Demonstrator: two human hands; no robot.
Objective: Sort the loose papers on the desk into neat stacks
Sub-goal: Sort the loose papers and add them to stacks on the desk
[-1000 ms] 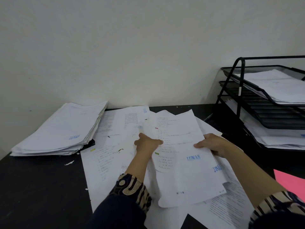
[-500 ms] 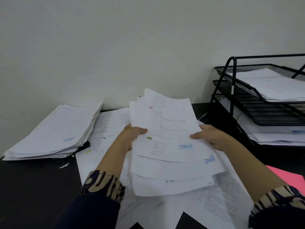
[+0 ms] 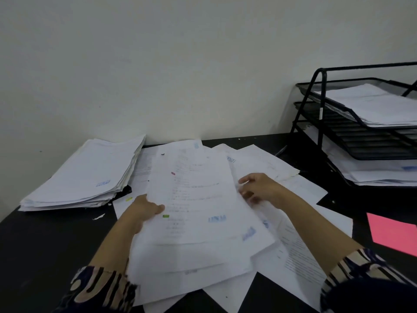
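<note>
holding: a fanned bundle of papers [image 3: 198, 213] sits at the centre of the black desk [image 3: 45, 245], over other loose sheets [image 3: 293, 249] spread beneath and to the right.
left hand: the left hand [image 3: 144, 210] grips the bundle's left edge, thumb [image 3: 158, 208] lying on the top page and the fingers hidden under it.
right hand: the right hand [image 3: 259, 188] is at the bundle's right edge, fingers loosely curled and slightly blurred; whether it pinches the sheets or only touches them cannot be told.
top page: printed lines, a blue stamp near its lower right, small green and pink marks.
finished stack: a thick pile of papers [image 3: 88, 177] lies left of the bundle, against the wall.
letter tray: a black wire tray rack [image 3: 320, 105] stands at the right, with paper on its levels.
pink sheet: a pink sheet [image 3: 392, 231] lies at the right edge of the desk.
</note>
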